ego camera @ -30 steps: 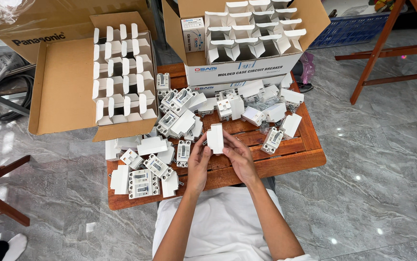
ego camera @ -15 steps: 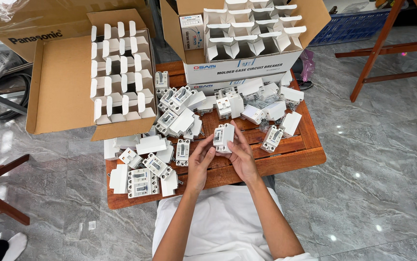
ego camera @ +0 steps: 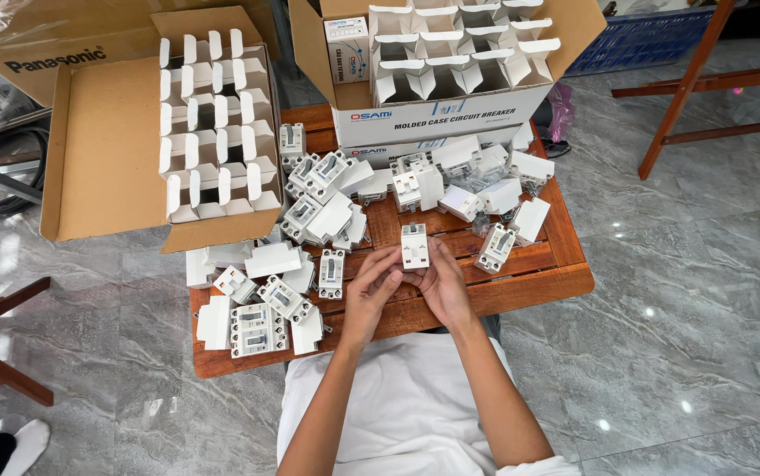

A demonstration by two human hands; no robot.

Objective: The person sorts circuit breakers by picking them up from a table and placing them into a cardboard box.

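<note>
Circuit breaker (ego camera: 413, 246), white and boxy, held upright over the wooden counter (ego camera: 539, 280) at its near edge. Head view: left hand (ego camera: 371, 293) and right hand (ego camera: 441, 286) each have their grip closed on its lower end, fingers curled around it from both sides. Loose breakers (ego camera: 318, 198) lie scattered beyond. Open cardboard box (ego camera: 212, 132) with white dividers stands at left; second box (ego camera: 450, 62) behind.
</note>
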